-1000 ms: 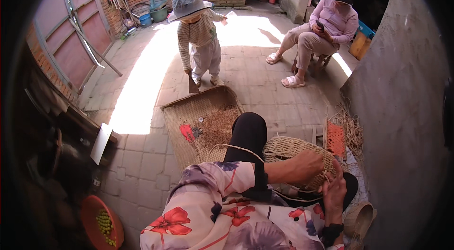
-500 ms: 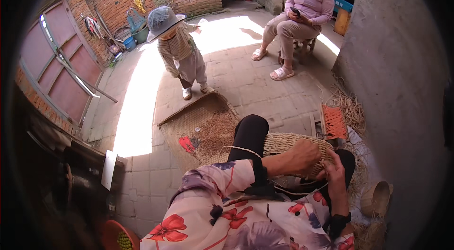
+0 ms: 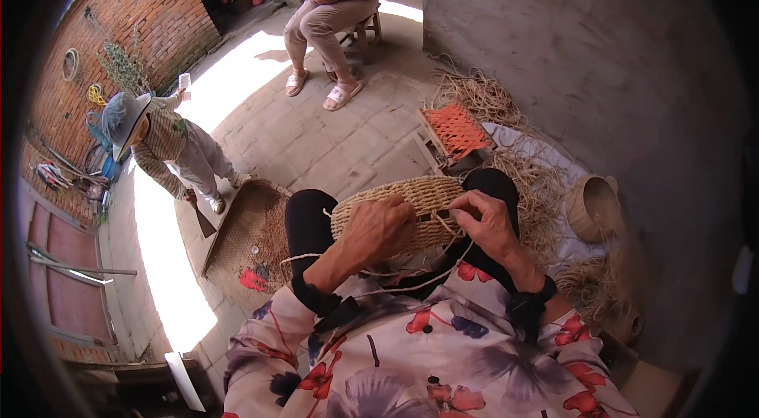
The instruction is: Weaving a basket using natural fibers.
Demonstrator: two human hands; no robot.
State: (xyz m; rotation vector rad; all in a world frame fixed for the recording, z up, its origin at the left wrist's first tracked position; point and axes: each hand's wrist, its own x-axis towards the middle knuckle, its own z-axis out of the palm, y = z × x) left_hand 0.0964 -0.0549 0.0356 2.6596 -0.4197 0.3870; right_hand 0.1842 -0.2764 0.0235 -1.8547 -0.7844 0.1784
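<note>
Across my lap lies a woven straw piece [image 3: 375,200], tan and tightly plaited in rows, resting on my dark-trousered knees. My left hand [image 3: 381,227] is closed on its near side, knuckles up; the fingertips are hidden. At the weave's right part, my right hand [image 3: 489,224] pinches a thin straw strand between thumb and forefinger. A loose straw cord [image 3: 411,289] loops below both hands, over my floral shirt.
A flat woven tray [image 3: 225,240] with brown grains lies front left, beside a small child [image 3: 170,141]. A seated person [image 3: 336,7] holds a phone. An orange-webbed stool [image 3: 457,131], straw bundles [image 3: 482,98] and a round basket [image 3: 594,207] stand to the right, near a wall [image 3: 569,62].
My view has swung right, so the scene sits further left. My right hand has come from the weave's right end to its near side and pinches a strand. The child's raised hand holds a clear cup.
</note>
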